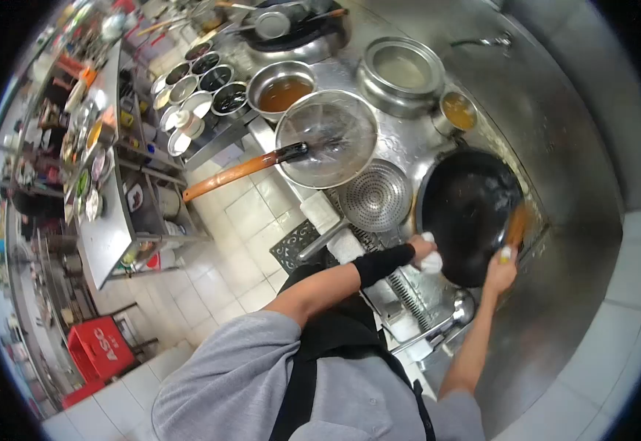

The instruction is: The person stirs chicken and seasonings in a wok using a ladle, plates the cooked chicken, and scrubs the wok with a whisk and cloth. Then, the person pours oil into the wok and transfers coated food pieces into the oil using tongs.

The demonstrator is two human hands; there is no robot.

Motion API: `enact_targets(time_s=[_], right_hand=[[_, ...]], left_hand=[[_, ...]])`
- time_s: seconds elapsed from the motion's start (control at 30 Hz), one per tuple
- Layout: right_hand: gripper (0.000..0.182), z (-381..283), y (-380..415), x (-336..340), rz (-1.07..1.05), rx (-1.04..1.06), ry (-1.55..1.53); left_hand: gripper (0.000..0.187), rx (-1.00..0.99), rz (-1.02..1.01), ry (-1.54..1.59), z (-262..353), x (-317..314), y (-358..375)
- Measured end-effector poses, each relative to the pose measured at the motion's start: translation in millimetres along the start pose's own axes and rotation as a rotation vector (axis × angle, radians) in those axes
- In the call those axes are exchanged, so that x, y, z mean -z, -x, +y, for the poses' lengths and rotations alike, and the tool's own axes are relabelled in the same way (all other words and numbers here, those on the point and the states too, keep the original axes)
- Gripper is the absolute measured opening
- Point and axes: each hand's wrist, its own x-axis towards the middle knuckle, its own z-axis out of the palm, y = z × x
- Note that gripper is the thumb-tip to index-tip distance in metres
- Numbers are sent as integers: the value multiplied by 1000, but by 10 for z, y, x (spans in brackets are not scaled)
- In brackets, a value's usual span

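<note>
My left hand is closed around a white cloth at the near left rim of a black wok. My right hand grips a brown brush-like tool, smeared by motion, at the wok's right side. Inside, the wok looks dark, with a few pale glints. Beside it on the left lies a perforated metal skimmer. A ladle rests just below the wok, close to my right forearm.
A wide strainer with a wooden handle lies across a metal bowl of brown liquid. Behind the wok stand a lidless metal pot and a cup of yellow liquid. A red chair is at the lower left.
</note>
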Motion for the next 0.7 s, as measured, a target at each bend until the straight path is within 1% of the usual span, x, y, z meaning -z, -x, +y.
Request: enact_targets(time_s=[0.03,0.07,0.1,0.13,0.17,0.2,0.23,0.27,0.3,0.37,0.4,0.43,0.47,0.5,0.57,0.6,0.63,0.67,0.7], right_hand=[[33,-93,16,-113,262,166,-132],[35,-288,-10,-341,224,-84,-319],[38,-550,-12,-329,24,-190,-370],[41,-636,30,-457,-109,11,-450],[43,-674,176,-626,-214,124,-667],[44,-700,345,-562,-385,123,-856],[46,-632,415,-494,-538,126,-1049],[44,-343,225,-488,-568,201,-965],[42,-34,54,-501,-619,267,-877],[35,220,-222,-253,-209,141,-170],[34,122,-179,-286,-35,-16,-98],[34,-112,-96,-359,128,-156,-19],[36,-276,-82,-429,48,-217,-133],[38,-406,-79,-499,-31,-271,-253],[43,-530,211,-517,-361,97,-716],[44,-490,288,-452,-467,141,-847],[45,-411,316,-352,-579,192,-973],[41,-165,118,-348,-570,215,-945],[36,176,-140,-472,-634,135,-842]], left_hand=[[41,372,49,598,236,46,174],[44,351,-81,625,210,115,283],[47,327,-209,650,160,226,413],[47,286,-197,337,143,349,611],[48,242,-200,14,88,490,834],[48,-38,-277,-398,-153,665,903],[46,-466,-145,-378,-129,719,1416],[48,-117,-210,-292,200,820,1907],[47,-187,-160,-220,-1,867,2116],[47,109,-90,-109,186,942,2617],[45,46,-34,-92,180,903,2712],[43,-14,32,-58,154,850,2784],[45,31,-24,-96,133,877,2789],[45,47,16,-105,144,838,2787],[45,82,102,-136,169,796,2860],[42,46,168,-71,174,757,2912],[40,-14,192,-144,186,759,2955],[40,-23,189,-142,171,775,2969],[40,-25,185,-141,146,788,3016]])
